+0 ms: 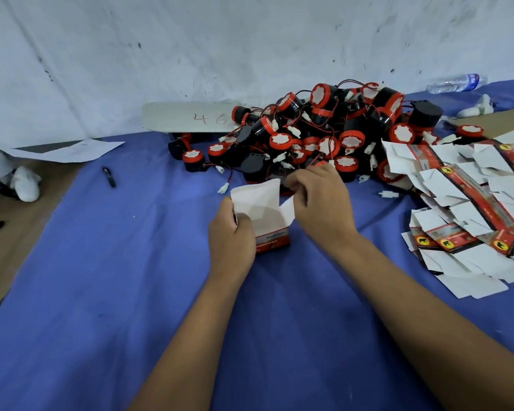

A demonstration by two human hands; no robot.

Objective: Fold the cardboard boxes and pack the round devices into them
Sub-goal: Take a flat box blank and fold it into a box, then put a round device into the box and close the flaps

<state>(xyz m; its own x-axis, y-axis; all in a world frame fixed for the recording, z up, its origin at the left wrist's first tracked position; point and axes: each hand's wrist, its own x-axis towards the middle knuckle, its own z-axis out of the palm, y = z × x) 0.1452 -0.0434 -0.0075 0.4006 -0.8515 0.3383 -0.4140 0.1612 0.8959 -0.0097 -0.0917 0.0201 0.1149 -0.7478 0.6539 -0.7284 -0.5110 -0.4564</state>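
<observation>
Small red-and-white printed cardboard box (264, 216): erected, open top toward the pile, standing on the blue cloth-covered table (101, 277) at centre. Left hand (230, 232) grips its near-left wall, fingers curled round the edge. Right hand (318, 197) pinches the far-right flap with thumb and fingers. Judged thin, light, easily creased; best held at walls near corners, flaps bent along scored lines only. Heap of black round devices with red rims and thin wires (324, 132) lies just behind the box; likely rigid, moderately weighty, wires prone to snag, so grasp by the body. Flat unfolded box blanks (472, 203) lie to the right.
</observation>
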